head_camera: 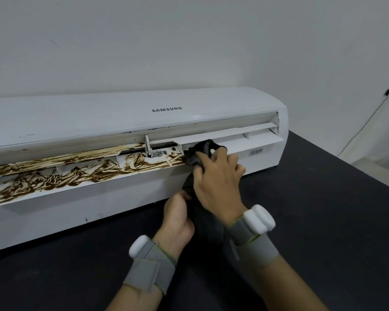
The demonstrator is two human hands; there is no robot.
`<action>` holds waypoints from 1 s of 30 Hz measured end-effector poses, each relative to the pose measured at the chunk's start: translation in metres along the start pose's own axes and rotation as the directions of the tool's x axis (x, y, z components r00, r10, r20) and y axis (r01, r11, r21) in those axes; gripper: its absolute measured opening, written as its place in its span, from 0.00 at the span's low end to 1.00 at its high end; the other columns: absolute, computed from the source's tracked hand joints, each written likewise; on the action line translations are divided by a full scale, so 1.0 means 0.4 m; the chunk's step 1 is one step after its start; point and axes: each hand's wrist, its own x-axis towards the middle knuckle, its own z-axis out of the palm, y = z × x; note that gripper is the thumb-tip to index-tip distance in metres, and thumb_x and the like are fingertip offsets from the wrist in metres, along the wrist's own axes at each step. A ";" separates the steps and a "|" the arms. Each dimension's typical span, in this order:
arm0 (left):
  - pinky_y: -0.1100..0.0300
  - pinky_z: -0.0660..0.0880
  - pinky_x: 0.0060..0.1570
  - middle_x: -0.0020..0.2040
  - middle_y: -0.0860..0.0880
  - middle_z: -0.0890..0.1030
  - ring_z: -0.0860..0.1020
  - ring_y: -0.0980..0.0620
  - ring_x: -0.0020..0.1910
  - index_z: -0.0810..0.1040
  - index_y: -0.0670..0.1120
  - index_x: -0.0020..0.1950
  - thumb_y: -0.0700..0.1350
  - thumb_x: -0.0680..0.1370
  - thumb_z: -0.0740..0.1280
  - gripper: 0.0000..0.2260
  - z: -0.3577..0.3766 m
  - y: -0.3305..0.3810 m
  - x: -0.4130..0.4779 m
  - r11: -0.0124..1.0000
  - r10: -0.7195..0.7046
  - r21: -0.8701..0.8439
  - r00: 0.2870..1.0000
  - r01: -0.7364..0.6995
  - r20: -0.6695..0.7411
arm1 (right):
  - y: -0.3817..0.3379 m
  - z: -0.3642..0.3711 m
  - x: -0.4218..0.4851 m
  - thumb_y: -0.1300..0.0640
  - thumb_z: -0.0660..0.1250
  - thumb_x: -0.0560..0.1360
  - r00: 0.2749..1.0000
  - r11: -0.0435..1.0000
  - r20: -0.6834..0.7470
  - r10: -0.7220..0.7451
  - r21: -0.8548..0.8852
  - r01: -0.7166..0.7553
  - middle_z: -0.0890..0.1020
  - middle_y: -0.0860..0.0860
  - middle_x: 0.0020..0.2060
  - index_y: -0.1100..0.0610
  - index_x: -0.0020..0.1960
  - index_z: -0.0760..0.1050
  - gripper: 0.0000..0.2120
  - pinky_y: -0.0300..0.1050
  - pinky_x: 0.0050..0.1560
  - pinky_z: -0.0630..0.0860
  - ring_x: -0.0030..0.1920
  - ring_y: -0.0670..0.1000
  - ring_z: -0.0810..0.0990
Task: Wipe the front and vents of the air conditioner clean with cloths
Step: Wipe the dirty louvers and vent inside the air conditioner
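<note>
While the right hand bunches the dark cloth against the vent flap, fingers curled round the wad, the left hand grips the tail of that same cloth just below, against the front of the casing. The air conditioner lies lengthwise on the black table, back to the wall: long, white, smooth moulded plastic with rounded corners.

The cloth sits right on the border. To its right the flap shows clean white; to its left, brown grime swirls in grainy streaks along the open vent, all the way to the far end.

That cloth looks soft, limp and light, so it should fold into the slats easily. I'd say the best hold is what we see: a wad under the fingertips, loose end gathered so it doesn't drag through the muck. The flap is another matter. It is thin, hinged plastic that I'd expect to flex or snap under hard pressure, so go firm but gentle. The unit itself looks heavy enough to stay put, and that grime looks ready to smear rather than lift
</note>
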 end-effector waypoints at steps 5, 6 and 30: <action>0.60 0.75 0.31 0.31 0.43 0.81 0.79 0.47 0.32 0.77 0.42 0.39 0.33 0.73 0.55 0.12 0.011 -0.008 -0.007 1.000 -0.018 -0.004 1.000 0.018 -0.024 | -0.007 -0.009 -0.002 0.53 0.57 0.76 1.000 0.999 0.014 0.012 0.050 -0.013 0.62 0.49 0.48 0.49 0.61 0.74 0.15 0.47 0.49 0.53 0.51 0.53 0.61; 0.59 0.76 0.32 0.34 0.43 0.81 0.80 0.47 0.33 0.78 0.42 0.41 0.34 0.75 0.56 0.12 0.013 -0.009 -0.010 1.000 -0.006 -0.028 0.999 0.005 -0.035 | -0.028 -0.006 -0.003 0.53 0.56 0.75 1.000 0.997 0.022 -0.009 0.073 0.007 0.64 0.50 0.49 0.49 0.60 0.74 0.16 0.48 0.49 0.55 0.51 0.53 0.61; 0.55 0.73 0.39 0.45 0.41 0.79 0.76 0.46 0.42 0.77 0.43 0.47 0.38 0.79 0.54 0.12 -0.002 0.020 -0.038 0.974 -0.013 -0.225 0.997 -0.006 -0.079 | -0.100 0.006 -0.018 0.50 0.52 0.70 0.996 0.987 -0.033 -0.082 -0.142 0.077 0.65 0.53 0.48 0.52 0.52 0.74 0.17 0.48 0.45 0.53 0.47 0.54 0.61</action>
